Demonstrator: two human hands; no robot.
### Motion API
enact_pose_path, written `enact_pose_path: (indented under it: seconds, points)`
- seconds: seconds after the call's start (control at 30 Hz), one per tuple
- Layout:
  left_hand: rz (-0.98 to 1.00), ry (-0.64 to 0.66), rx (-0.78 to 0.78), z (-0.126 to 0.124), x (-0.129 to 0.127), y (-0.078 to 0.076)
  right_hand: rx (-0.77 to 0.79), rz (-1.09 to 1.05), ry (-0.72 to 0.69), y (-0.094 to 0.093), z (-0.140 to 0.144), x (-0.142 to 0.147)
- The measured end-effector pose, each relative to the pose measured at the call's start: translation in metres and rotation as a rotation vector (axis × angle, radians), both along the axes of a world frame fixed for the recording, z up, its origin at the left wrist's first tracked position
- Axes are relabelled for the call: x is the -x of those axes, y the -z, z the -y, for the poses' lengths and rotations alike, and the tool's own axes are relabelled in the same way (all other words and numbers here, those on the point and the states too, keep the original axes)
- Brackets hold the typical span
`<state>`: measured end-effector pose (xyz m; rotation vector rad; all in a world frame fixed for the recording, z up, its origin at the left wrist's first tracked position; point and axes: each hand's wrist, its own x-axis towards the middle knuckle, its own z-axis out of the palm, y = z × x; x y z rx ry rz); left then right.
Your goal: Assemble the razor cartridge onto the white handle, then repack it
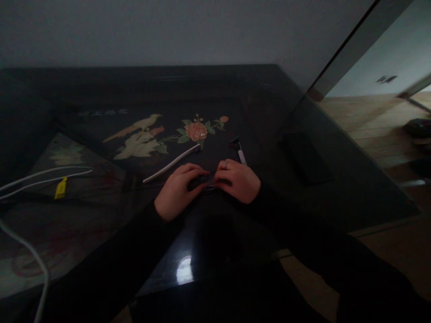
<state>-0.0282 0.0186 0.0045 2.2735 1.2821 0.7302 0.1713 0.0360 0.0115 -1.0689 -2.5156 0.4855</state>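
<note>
Both hands meet over a small dark object (206, 181) lying on the glossy black table (256, 89). My left hand (178, 190) pinches its left end and my right hand (237, 179), with a ring on one finger, pinches its right end. The object is too dark to identify. A white toothbrush (170, 164) lies just beyond my left hand. A razor with a white handle (239, 150) lies just beyond my right hand.
The table top carries an inlaid bird (139, 137) and flower (196, 130) picture. White cables (43, 175) with a yellow tag (61, 188) run along the left. A flat dark object (305, 157) lies at the right. Wooden floor (370, 121) shows past the table's right edge.
</note>
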Motion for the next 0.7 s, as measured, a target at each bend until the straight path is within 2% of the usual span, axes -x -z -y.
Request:
enact_pose_path:
  seconds: [0.5,0.7]
  points:
    - [0.007,-0.014,0.027,-0.0013,-0.0015,0.0008,0.035,-0.086,0.097,-0.0013,-0.0019,-0.0019]
    - [-0.010,-0.020,0.039,-0.0010,-0.0023,-0.0004,0.044,-0.003,0.138,-0.0003,-0.0035,-0.0015]
